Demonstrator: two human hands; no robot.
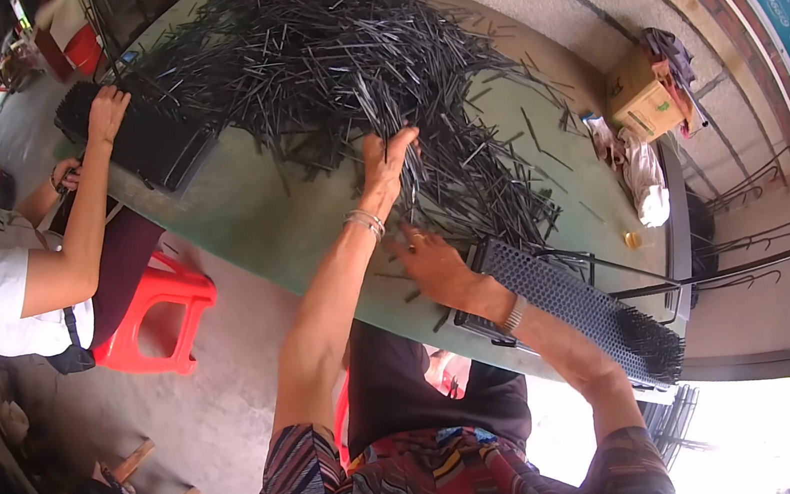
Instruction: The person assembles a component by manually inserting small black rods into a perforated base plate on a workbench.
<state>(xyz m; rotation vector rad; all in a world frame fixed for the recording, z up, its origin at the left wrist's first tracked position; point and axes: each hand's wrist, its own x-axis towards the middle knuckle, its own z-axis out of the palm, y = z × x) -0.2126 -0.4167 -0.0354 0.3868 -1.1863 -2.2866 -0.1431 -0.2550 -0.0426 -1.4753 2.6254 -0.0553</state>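
Observation:
My left hand (384,170) is closed round a bundle of thin black strips (369,109), held upright at the near side of a big loose pile of the same strips (306,42). The lower ends of some strips stick out below the fist. Just below and to the right is my right hand (439,269), its fingers loosely stretched toward those ends, apparently with nothing in them. Beside my right wrist lies a long dark perforated tray (552,287) full of small holes. Black strips stand packed at its far right end (656,342).
The pile covers much of the green tabletop (261,225). At left, a co-worker on a red plastic stool (157,316) reaches to another dark tray (163,143). A cardboard box (641,96) and white cloth (646,176) lie by the wall. A thin metal rod (751,266) crosses at right.

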